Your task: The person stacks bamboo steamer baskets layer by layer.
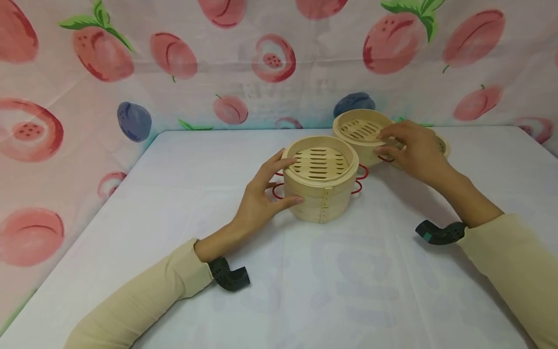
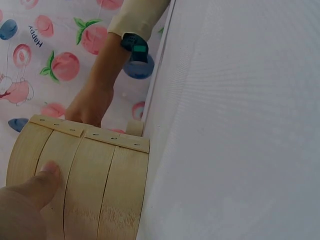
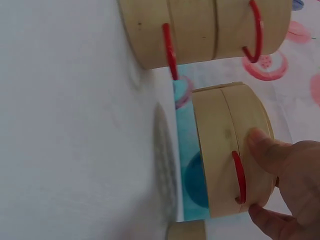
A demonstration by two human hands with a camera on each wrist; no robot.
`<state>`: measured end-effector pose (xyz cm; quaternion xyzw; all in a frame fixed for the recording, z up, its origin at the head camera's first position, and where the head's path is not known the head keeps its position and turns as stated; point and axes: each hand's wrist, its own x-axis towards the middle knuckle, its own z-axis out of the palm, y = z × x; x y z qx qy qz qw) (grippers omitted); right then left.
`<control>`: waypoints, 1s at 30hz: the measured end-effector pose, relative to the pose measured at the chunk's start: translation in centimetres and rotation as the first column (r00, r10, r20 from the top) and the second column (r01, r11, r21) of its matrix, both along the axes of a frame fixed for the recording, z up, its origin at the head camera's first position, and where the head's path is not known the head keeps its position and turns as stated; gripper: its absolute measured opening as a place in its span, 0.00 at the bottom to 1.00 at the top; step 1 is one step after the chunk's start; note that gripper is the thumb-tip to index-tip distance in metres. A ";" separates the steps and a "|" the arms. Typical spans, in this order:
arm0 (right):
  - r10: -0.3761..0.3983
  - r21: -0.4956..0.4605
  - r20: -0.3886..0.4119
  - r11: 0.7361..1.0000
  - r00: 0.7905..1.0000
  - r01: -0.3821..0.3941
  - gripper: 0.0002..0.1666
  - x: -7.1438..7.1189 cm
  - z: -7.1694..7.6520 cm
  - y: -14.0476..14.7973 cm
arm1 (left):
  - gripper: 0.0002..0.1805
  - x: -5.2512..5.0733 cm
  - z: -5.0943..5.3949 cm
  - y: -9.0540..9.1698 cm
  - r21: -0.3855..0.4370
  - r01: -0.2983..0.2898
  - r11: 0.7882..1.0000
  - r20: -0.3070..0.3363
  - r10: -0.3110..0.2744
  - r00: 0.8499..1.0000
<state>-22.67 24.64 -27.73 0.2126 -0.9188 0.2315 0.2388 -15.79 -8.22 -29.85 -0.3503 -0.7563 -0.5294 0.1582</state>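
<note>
Two bamboo steamer baskets are stacked [image 1: 324,203] upright on the table, their slatted top facing up and red loop handles at the sides. My left hand [image 1: 263,191] grips this stack from its left, thumb on the front wall and fingertips over the rim; the thumb [image 2: 49,172] shows in the left wrist view. Behind and to the right, my right hand [image 1: 411,148] holds another bamboo steamer basket [image 3: 220,140] by its wall. That basket hangs a little above the table. In the right wrist view the stacked baskets [image 3: 192,30] stand apart from it.
Another round bamboo piece [image 1: 443,145] sits behind the right hand, mostly hidden. A white cloth covers the table [image 1: 348,291]. A fruit-print curtain [image 1: 305,97] hangs along the table's back edge. Dark devices [image 1: 228,275] are strapped at both wrists.
</note>
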 end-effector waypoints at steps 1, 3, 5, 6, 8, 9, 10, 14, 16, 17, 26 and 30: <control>-0.008 0.006 -0.002 1.000 1.000 0.008 0.19 0.1 0.3 0.0 | 0.37 0.0 0.0 0.0 -0.001 0.000 1.000 0.001 0.000 1.000; -0.017 0.010 -0.014 1.000 1.000 0.017 0.19 0.2 1.0 0.0 | 0.37 0.0 0.0 0.0 -0.002 -0.003 1.000 0.004 0.003 1.000; -0.026 -0.001 -0.001 1.000 1.000 0.026 0.19 0.4 1.6 0.1 | 0.37 0.0 0.0 0.0 -0.003 -0.004 1.000 0.004 0.004 1.000; -0.035 -0.002 0.009 0.999 0.999 0.036 0.19 0.5 1.9 0.1 | 0.37 0.0 0.0 -0.1 -0.004 -0.005 1.000 0.006 0.005 1.000; -0.045 -0.018 0.018 0.999 0.999 0.045 0.19 0.7 2.6 0.1 | 0.37 0.0 0.0 -0.1 -0.005 -0.003 1.000 0.003 0.003 1.000; -0.050 -0.031 0.029 0.998 0.998 0.051 0.18 0.8 2.9 0.1 | 0.37 -0.1 -0.1 -0.1 -0.006 -0.002 1.000 0.001 0.002 1.000; -0.061 -0.037 0.034 0.997 0.998 0.062 0.18 0.9 3.1 0.2 | 0.37 -0.1 -0.1 -0.1 -0.005 0.000 1.000 -0.003 0.000 1.000; -0.093 -0.048 0.058 0.994 0.994 0.096 0.18 1.2 4.2 0.1 | 0.37 -0.1 -0.1 0.0 -0.002 -0.001 1.000 -0.011 0.001 1.000; -0.112 -0.052 0.060 0.992 0.992 0.115 0.19 1.4 4.6 0.0 | 0.37 -0.1 -0.1 0.0 -0.003 -0.002 1.000 -0.010 0.002 1.000; -0.119 -0.054 0.060 0.991 0.991 0.123 0.19 1.5 4.9 0.0 | 0.37 -0.1 -0.2 0.0 -0.004 -0.004 1.000 -0.008 0.004 1.000; -0.133 -0.090 0.031 0.987 0.991 0.135 0.20 2.5 5.9 -0.4 | 0.38 -0.4 -0.5 0.0 0.000 0.003 1.000 -0.008 -0.003 1.000; -0.121 -0.086 0.024 0.989 0.992 0.123 0.20 2.9 6.1 -0.7 | 0.40 -1.6 -1.8 -0.1 -0.003 0.000 1.000 -0.027 0.000 1.000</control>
